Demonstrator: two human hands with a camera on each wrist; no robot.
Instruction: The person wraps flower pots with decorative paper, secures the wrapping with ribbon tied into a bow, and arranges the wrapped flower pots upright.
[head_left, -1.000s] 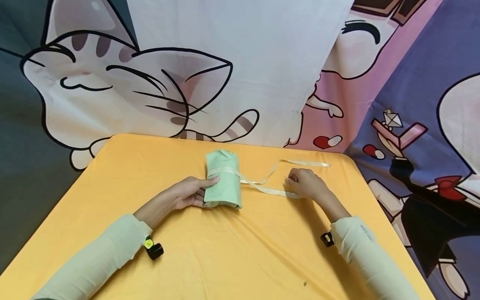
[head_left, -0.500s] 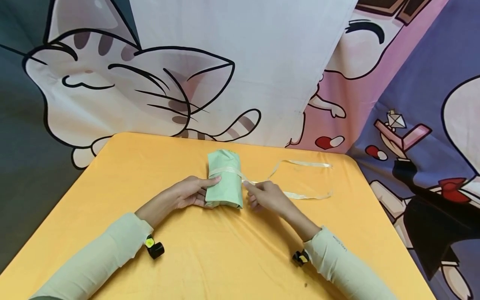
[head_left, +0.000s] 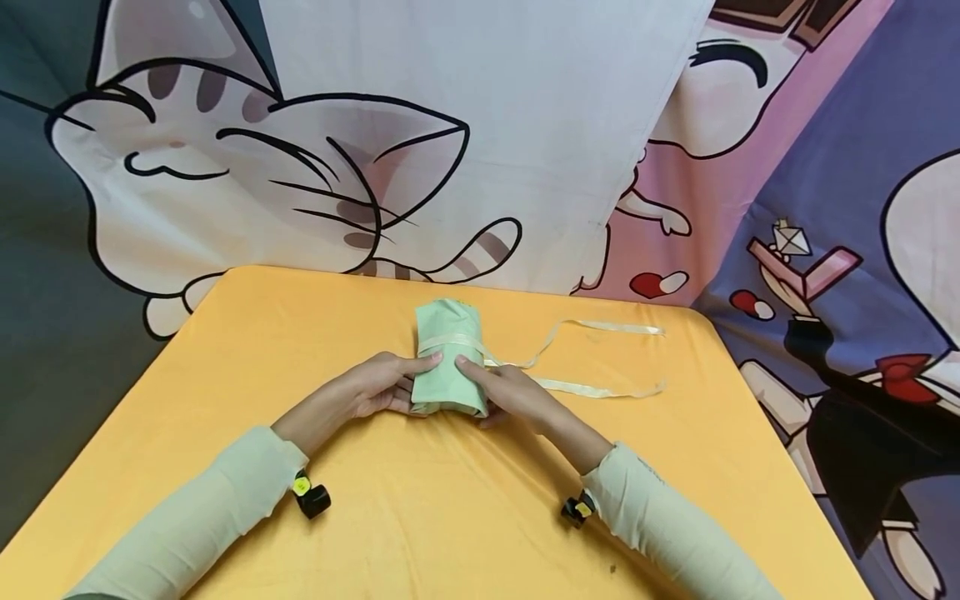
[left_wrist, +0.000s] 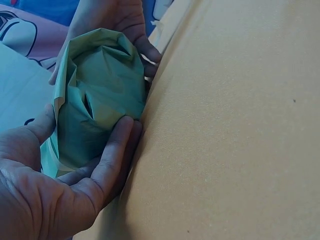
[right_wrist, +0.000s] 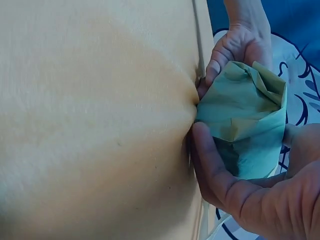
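Observation:
A green paper-wrapped bundle (head_left: 448,379) lies on the yellow cloth, with a pale ribbon (head_left: 450,340) passing across its upper half. My left hand (head_left: 378,383) grips its left side, thumb on top and fingers curled under the edge. On the right side my right hand (head_left: 517,396) holds it the same way, thumb on the paper. In the left wrist view the folded, creased end of the bundle (left_wrist: 107,85) shows between both hands. The right wrist view has that crumpled end of the bundle (right_wrist: 240,110) too. What the paper wraps is hidden.
Two loose ribbon tails (head_left: 607,392) trail to the right over the yellow tablecloth (head_left: 420,517). Behind the table hangs a cloth backdrop (head_left: 540,150) printed with cartoon figures. A small dark speck lies near the front right of the table.
My right hand has let go of the ribbon's lower tail at the right, moved left to the ribbon beside the bundle, then onto the bundle's right side. The left hand has kept its hold.

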